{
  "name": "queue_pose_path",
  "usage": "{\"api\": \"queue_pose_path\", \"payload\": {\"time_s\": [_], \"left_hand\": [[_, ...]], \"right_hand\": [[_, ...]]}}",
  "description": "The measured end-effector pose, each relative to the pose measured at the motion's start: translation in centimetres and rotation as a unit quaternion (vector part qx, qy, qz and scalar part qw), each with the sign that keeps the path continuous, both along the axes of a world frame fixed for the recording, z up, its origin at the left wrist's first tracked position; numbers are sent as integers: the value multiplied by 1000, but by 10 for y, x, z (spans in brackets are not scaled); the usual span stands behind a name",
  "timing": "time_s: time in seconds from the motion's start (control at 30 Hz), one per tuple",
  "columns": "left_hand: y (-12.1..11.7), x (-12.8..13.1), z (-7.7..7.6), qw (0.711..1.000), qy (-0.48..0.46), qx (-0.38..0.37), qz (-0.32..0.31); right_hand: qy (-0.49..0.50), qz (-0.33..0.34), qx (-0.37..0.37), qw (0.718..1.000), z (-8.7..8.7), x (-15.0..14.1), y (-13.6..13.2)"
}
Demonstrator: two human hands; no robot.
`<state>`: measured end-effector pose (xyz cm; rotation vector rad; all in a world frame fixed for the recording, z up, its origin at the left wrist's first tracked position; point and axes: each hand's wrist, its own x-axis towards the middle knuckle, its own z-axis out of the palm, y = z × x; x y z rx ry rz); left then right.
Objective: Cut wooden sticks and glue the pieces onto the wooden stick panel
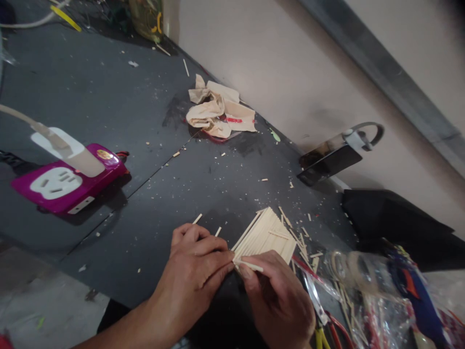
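Pinching a thin wooden stick between thumb and forefinger, your right hand works at the near corner of the stick panel on the dark tabletop, where your left hand apparently steadies it, its exact grip indeterminable.

No words, brand names or numbers can be read. At 9 o'clock, a purple power strip carries an oval gold sticker near its 2 o'clock end; the sticker bears small reddish print, too small and blurred to make out. At 4 o'clock, near the edge of the view, a blue item shows a red-orange mark whose meaning is unclear. At 11 o'clock, along the top edge, a greenish-brown container shows a curved yellow-orange shape; whether it is printing cannot be told.
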<state>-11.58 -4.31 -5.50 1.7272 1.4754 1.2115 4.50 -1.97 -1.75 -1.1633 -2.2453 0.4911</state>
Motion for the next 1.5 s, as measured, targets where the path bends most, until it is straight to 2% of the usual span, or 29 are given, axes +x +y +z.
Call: {"api": "queue_pose_path", "payload": {"time_s": [0.37,0.77,1.5], "left_hand": [[0,1,-2,1000,-9,6,6],[0,-1,0,1000,-11,19,-2],[-1,-4,3,999,30,-7,-20]], "right_hand": [[-11,-5,-12,1000,-1,0,0],[-1,3,18,1000,-1,-2,1],[6,-16,19,1000,-1,-4,1]]}}
